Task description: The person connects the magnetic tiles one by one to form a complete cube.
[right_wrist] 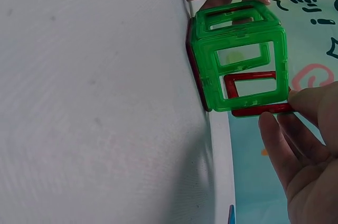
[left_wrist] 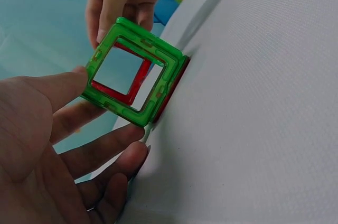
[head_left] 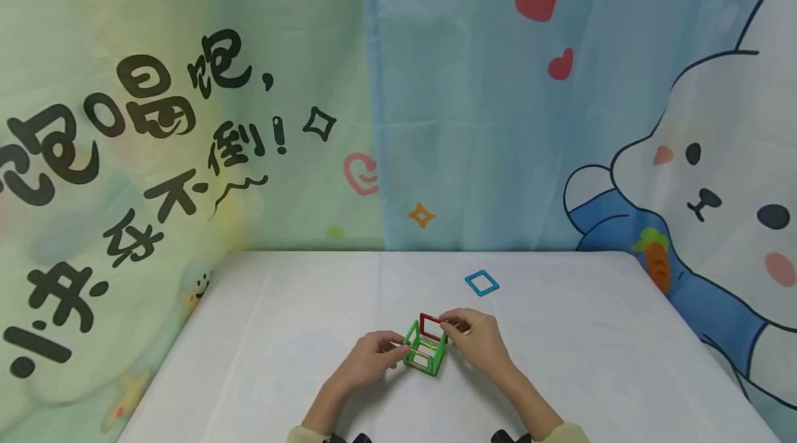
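A small box of square magnetic tiles [head_left: 436, 363] stands on the white table, with green frame tiles as its sides and a red tile [right_wrist: 198, 71] flat at its base. My left hand [head_left: 373, 360] holds its left side, thumb on the near face of a green tile [left_wrist: 166, 84] and index finger behind. At the far side, my right hand [head_left: 476, 339] pinches the edge of a red square tile [head_left: 423, 324] between thumb and fingers. That red tile is upright and lines up with the box's far side. Part of it shows through the green frames.
A blue square tile [head_left: 482, 283] lies flat on the white table [head_left: 280, 318], beyond the box and to its right. Behind the table's far edge hangs a printed curtain [head_left: 473, 118] with a rabbit, hearts and large lettering.
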`<state>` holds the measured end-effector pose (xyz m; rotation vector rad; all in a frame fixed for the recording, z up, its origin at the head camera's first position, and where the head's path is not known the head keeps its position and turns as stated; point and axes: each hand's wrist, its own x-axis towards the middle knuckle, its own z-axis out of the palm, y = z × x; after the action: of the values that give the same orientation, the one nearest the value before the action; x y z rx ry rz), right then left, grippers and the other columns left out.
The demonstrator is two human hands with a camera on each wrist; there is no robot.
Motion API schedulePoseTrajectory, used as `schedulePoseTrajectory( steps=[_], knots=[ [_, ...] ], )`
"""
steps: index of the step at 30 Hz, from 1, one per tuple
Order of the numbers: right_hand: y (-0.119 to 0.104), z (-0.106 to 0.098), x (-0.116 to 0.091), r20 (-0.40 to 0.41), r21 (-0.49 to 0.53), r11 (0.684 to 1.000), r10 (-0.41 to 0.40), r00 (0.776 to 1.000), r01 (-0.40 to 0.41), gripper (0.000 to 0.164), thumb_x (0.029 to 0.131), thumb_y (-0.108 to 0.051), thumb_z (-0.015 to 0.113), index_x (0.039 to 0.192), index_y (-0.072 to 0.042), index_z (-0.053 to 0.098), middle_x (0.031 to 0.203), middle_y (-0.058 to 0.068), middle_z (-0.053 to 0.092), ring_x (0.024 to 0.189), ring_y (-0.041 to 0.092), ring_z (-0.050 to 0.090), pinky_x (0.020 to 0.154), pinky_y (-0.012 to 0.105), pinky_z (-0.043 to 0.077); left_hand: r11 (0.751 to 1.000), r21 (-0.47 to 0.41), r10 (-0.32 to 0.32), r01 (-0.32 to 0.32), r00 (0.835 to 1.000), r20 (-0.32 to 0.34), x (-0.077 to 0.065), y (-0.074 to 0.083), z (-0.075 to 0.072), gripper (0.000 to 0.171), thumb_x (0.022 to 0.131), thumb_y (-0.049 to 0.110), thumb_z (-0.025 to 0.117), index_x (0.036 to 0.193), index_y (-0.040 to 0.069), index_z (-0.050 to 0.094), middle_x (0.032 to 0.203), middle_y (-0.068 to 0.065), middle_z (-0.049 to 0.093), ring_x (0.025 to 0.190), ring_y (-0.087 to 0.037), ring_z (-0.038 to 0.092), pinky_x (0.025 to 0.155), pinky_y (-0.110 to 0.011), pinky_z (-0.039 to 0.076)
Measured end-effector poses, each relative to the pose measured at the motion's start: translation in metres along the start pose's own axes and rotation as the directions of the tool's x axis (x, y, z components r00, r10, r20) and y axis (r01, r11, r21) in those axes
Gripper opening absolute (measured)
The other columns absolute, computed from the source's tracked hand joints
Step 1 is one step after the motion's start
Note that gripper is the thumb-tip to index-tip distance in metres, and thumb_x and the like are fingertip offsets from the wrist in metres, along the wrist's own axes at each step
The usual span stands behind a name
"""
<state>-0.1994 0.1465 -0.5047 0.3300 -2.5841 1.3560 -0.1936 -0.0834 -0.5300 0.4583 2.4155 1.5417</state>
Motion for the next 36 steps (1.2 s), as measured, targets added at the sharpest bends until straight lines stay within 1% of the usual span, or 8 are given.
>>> schedulePoseTrajectory(
  steps=[8,15,21,25,29,31,36],
  knots=[
    [0.0002,0.0019,0.0000,0.027,0.018,1.000,-0.003,1.000,0.002,0.011,0.086,-0.003,0.072,0.095,-0.010,0.074,0.082,-0.003,0.068,0.070,0.011,0.061,0.060,0.024,0.051,1.000,-0.015,0.011,-0.011,1.000,-0.001,-0.0015,-0.0007,-0.0002,0.024,0.096,0.031,0.063,0.105,0.010,0.070,0.085,0.003,0.069,0.071,-0.014,0.062,0.056,-0.031,0.047],
    [-0.0003,0.0012,0.0009,0.050,0.063,0.997,0.036,0.998,-0.040,0.010,0.088,-0.002,0.071,0.095,-0.009,0.073,0.083,0.000,0.069,0.070,0.015,0.062,0.059,0.024,0.051,1.000,-0.017,0.000,0.000,1.000,0.011,-0.0001,-0.0013,-0.0010,0.025,0.096,0.032,0.062,0.106,0.010,0.069,0.087,0.002,0.069,0.073,-0.015,0.062,0.058,-0.033,0.046],
    [0.0014,0.0020,0.0021,0.099,0.110,0.990,0.076,0.992,-0.086,0.010,0.090,-0.002,0.068,0.097,-0.007,0.072,0.088,0.008,0.070,0.070,0.018,0.062,0.059,0.025,0.051,1.000,-0.018,0.000,0.000,1.000,0.023,0.0003,-0.0020,-0.0015,0.026,0.096,0.032,0.062,0.107,0.010,0.070,0.087,0.002,0.069,0.073,-0.015,0.062,0.059,-0.032,0.046],
    [0.0026,0.0021,0.0026,0.117,0.124,0.987,0.088,0.989,-0.103,0.010,0.091,-0.001,0.066,0.098,-0.007,0.072,0.091,0.009,0.070,0.071,0.019,0.062,0.059,0.026,0.052,1.000,-0.011,0.006,-0.006,1.000,0.019,0.0001,-0.0016,-0.0017,0.026,0.095,0.033,0.062,0.107,0.010,0.070,0.087,0.002,0.069,0.073,-0.014,0.062,0.059,-0.032,0.046],
    [0.0035,0.0013,0.0019,0.136,0.118,0.988,0.086,0.987,-0.102,0.009,0.092,-0.003,0.064,0.098,-0.006,0.071,0.091,0.008,0.069,0.070,0.020,0.062,0.058,0.027,0.052,1.000,-0.004,0.010,-0.010,1.000,0.013,-0.0002,-0.0014,-0.0017,0.026,0.096,0.032,0.062,0.107,0.010,0.070,0.086,0.003,0.069,0.072,-0.013,0.062,0.059,-0.031,0.046],
    [0.0039,0.0010,0.0012,0.148,0.104,0.989,0.087,0.985,-0.103,0.008,0.093,-0.006,0.064,0.097,-0.006,0.071,0.088,0.006,0.069,0.068,0.019,0.061,0.057,0.026,0.051,1.000,-0.003,0.013,-0.013,1.000,0.013,-0.0006,-0.0016,-0.0017,0.027,0.096,0.032,0.062,0.107,0.010,0.071,0.086,0.002,0.069,0.072,-0.013,0.061,0.058,-0.031,0.046],
    [0.0040,0.0002,-0.0009,0.163,0.071,0.992,0.092,0.982,-0.105,0.012,0.096,-0.012,0.062,0.099,-0.006,0.072,0.084,0.001,0.067,0.065,0.017,0.059,0.055,0.026,0.049,1.000,0.000,0.018,-0.018,1.000,0.013,-0.0014,-0.0025,-0.0014,0.029,0.096,0.033,0.062,0.108,0.009,0.071,0.086,0.003,0.068,0.072,-0.013,0.061,0.058,-0.030,0.046]
  ],
)
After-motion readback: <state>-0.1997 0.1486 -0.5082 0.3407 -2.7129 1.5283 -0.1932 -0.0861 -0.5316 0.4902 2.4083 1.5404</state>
